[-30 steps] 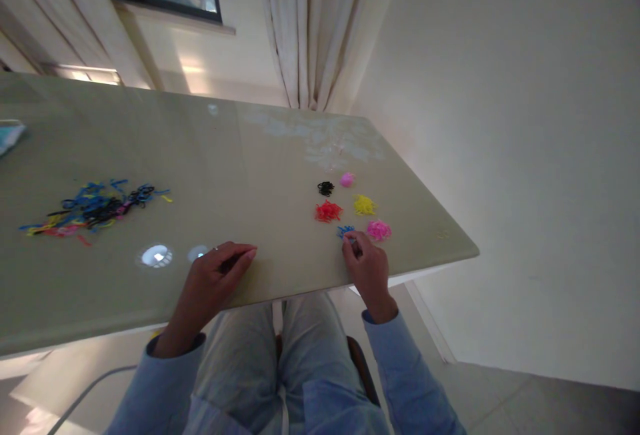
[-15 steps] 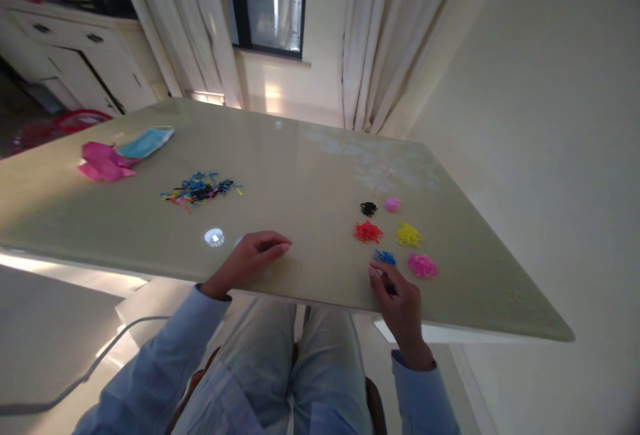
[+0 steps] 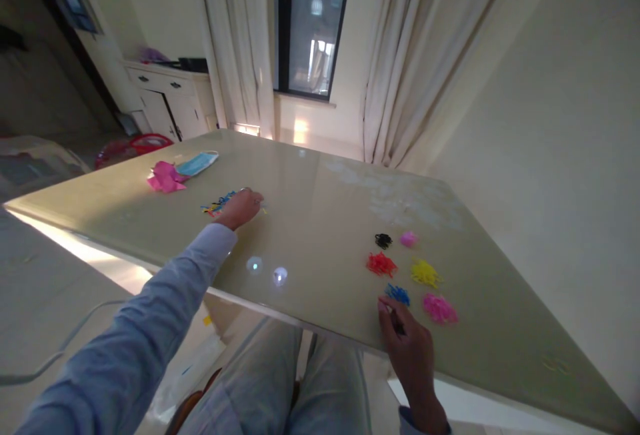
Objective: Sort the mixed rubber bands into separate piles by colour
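Note:
My left hand [image 3: 243, 208] reaches over a mixed pile of small coloured bands [image 3: 214, 206], blue, black, yellow and red, and covers much of it. Its fingers point down and are mostly hidden behind the hand. Near the table's front edge, my right hand [image 3: 409, 338] is closed, thumb and fingertips together, right beside a small blue heap [image 3: 398, 293]. Whatever is in that pinch is too small to make out. Sorted heaps lie around it: red [image 3: 381, 264], black [image 3: 383, 241], light pink [image 3: 409, 239], yellow [image 3: 425, 273] and bright pink [image 3: 440, 308].
A blue face mask [image 3: 199, 163] and a crumpled pink piece [image 3: 167, 177] lie at the far left of the glossy table [image 3: 320, 221]. A wall [image 3: 550, 155] runs along the right side. Curtains and a window are beyond the far edge.
My left hand has moved from the table's front edge forward and left onto the mixed pile. My right hand stays beside the blue heap. The camera view has turned left and up.

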